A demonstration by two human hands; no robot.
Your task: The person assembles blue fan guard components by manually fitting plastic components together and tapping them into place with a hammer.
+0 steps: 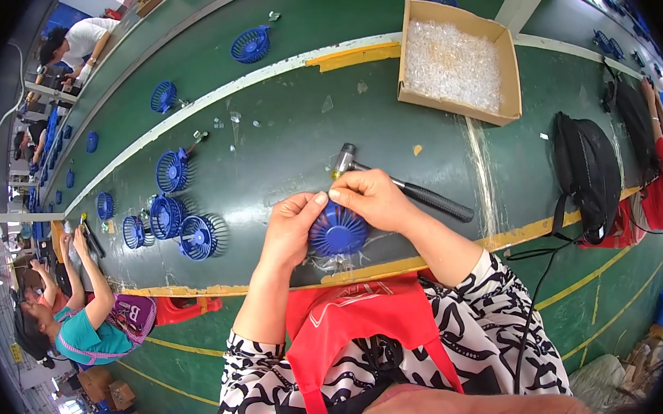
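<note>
A round blue fan housing [339, 233] with radial ribs lies on the green bench in front of me, close to the near edge. My left hand [290, 224] grips it from the left, and my right hand [378, 201] from the right. Both thumbs and forefingers pinch together at its far rim. Any small part between the fingertips is hidden. Just beyond my right hand is a hammer [432, 199] with a black handle and a metal head. Several more blue fan housings [167, 216] stand in a group to the left.
An open cardboard box [514, 76] of small clear plastic pieces [453, 65] is at the back right. A black bag [587, 175] rests on the bench at right. More blue fans [250, 45] dot the strip beyond the white divider. A person in teal [92, 327] works at left.
</note>
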